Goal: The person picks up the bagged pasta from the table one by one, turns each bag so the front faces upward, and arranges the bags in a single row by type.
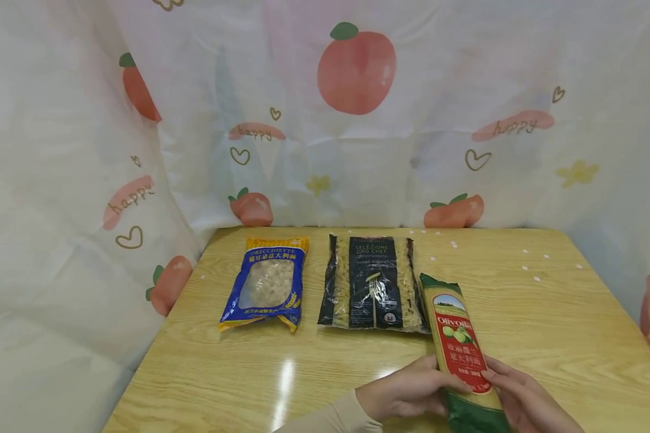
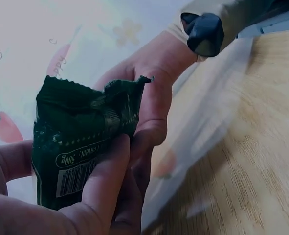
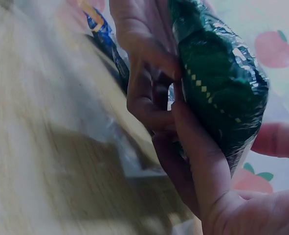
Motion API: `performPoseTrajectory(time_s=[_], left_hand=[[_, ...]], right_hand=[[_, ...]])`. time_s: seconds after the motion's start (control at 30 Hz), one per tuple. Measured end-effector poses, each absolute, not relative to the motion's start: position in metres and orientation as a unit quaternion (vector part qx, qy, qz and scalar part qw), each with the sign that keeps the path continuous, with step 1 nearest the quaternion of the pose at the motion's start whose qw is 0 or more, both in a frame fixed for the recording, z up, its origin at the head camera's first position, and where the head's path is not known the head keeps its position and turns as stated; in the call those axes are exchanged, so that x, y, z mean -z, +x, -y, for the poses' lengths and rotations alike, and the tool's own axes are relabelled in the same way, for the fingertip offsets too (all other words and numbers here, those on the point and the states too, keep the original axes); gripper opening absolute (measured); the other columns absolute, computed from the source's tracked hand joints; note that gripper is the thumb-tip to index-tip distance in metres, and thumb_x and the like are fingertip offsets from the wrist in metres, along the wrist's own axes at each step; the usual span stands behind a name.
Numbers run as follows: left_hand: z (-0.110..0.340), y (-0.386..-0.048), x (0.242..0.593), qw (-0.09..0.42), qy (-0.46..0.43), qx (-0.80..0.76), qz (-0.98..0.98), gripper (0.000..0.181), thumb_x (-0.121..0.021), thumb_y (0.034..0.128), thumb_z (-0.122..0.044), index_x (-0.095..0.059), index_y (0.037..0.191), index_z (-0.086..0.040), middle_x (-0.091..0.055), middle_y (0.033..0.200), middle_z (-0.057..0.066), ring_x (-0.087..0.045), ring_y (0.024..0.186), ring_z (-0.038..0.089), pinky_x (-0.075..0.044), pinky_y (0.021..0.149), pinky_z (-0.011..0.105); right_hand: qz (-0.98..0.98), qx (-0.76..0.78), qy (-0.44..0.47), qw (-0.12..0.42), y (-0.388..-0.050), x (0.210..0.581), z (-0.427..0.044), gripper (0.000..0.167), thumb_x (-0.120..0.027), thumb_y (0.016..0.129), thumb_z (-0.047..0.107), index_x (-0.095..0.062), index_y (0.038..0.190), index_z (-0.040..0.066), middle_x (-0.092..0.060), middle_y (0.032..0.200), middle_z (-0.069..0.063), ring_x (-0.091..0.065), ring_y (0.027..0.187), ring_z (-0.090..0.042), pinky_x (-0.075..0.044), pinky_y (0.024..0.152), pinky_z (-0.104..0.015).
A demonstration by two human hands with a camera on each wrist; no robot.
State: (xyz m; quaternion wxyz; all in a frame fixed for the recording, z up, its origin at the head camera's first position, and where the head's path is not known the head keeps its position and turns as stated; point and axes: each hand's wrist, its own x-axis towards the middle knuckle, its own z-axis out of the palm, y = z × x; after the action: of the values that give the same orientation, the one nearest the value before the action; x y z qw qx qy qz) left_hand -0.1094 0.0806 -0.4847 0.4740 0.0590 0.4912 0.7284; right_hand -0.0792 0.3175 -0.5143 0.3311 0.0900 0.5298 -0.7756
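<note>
A long packet of spaghetti (image 1: pixel 459 343), with a red label and green ends, is tilted over the table's front right part. My left hand (image 1: pixel 411 388) grips its lower part from the left, thumb across the front. From the right, my right hand (image 1: pixel 525 397) holds the same part, its thumb on the label's edge. In the left wrist view the packet's green end (image 2: pixel 85 132) shows a barcode between both hands. The green end (image 3: pixel 220 83) also appears in the right wrist view, fingers along it. Some fingers are hidden behind the packet.
A black pasta bag (image 1: pixel 372 282) lies mid-table, right beside the packet's upper end. Farther left lies a blue and yellow orecchiette bag (image 1: pixel 268 282). The wooden table (image 1: pixel 206 373) meets a fruit-printed cloth (image 1: pixel 357 174) at its back and sides.
</note>
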Motion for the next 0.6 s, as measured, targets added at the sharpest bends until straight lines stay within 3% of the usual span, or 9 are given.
performPoseTrajectory(time_s=[0.07, 0.27, 0.43, 0.53, 0.6], left_hand=[[-0.0793, -0.1094, 0.4858, 0.475, 0.06, -0.726, -0.494, 0.039, -0.055, 0.0996, 0.001, -0.063, 0.133, -0.019, -0.07, 0.131, 0.009, -0.064, 0.125, 0.026, -0.047, 0.113, 0.056], [-0.0752, -0.1092, 0.4902, 0.47, 0.05, -0.729, -0.496, 0.045, -0.056, 0.0985, 0.003, -0.059, 0.138, -0.018, -0.069, 0.133, 0.011, -0.063, 0.129, 0.03, -0.047, 0.112, 0.057], [-0.0713, -0.1106, 0.4912, 0.464, 0.041, -0.725, -0.507, 0.05, -0.057, 0.0973, 0.005, -0.054, 0.141, -0.019, -0.07, 0.125, 0.006, -0.064, 0.127, 0.031, -0.048, 0.11, 0.058], [-0.0719, -0.1111, 0.4905, 0.455, 0.047, -0.722, -0.519, 0.049, -0.058, 0.0963, 0.004, -0.056, 0.139, -0.02, -0.07, 0.119, 0.002, -0.069, 0.114, 0.024, -0.061, 0.094, 0.047], [-0.0738, -0.112, 0.4902, 0.45, 0.05, -0.72, -0.526, 0.048, -0.059, 0.0958, 0.004, -0.057, 0.137, -0.021, -0.07, 0.116, 0.001, -0.07, 0.107, 0.02, -0.063, 0.089, 0.044]], right_hand=[[-0.55, 0.766, 0.111, 0.314, -0.0776, 0.5157, -0.315, 0.082, -0.043, 0.112, 0.028, 0.02, 0.16, 0.003, -0.058, 0.118, 0.026, -0.059, 0.104, 0.013, -0.053, 0.106, -0.024], [-0.589, 0.745, 0.143, 0.276, -0.0758, 0.5172, -0.3092, 0.082, -0.046, 0.111, 0.029, 0.011, 0.164, 0.005, -0.056, 0.124, 0.028, -0.058, 0.104, 0.015, -0.054, 0.104, -0.022], [-0.6, 0.742, 0.138, 0.266, -0.0765, 0.5164, -0.3133, 0.081, -0.044, 0.112, 0.029, 0.013, 0.163, 0.005, -0.057, 0.112, 0.037, -0.057, 0.104, 0.017, -0.055, 0.101, -0.02], [-0.606, 0.737, 0.136, 0.267, -0.0789, 0.5143, -0.3169, 0.081, -0.043, 0.112, 0.032, 0.014, 0.163, 0.005, -0.058, 0.11, 0.037, -0.057, 0.104, 0.016, -0.055, 0.1, -0.021], [-0.612, 0.731, 0.148, 0.262, -0.0806, 0.512, -0.3185, 0.081, -0.044, 0.112, 0.034, 0.011, 0.164, 0.006, -0.058, 0.11, 0.037, -0.056, 0.103, 0.016, -0.055, 0.1, -0.019]])
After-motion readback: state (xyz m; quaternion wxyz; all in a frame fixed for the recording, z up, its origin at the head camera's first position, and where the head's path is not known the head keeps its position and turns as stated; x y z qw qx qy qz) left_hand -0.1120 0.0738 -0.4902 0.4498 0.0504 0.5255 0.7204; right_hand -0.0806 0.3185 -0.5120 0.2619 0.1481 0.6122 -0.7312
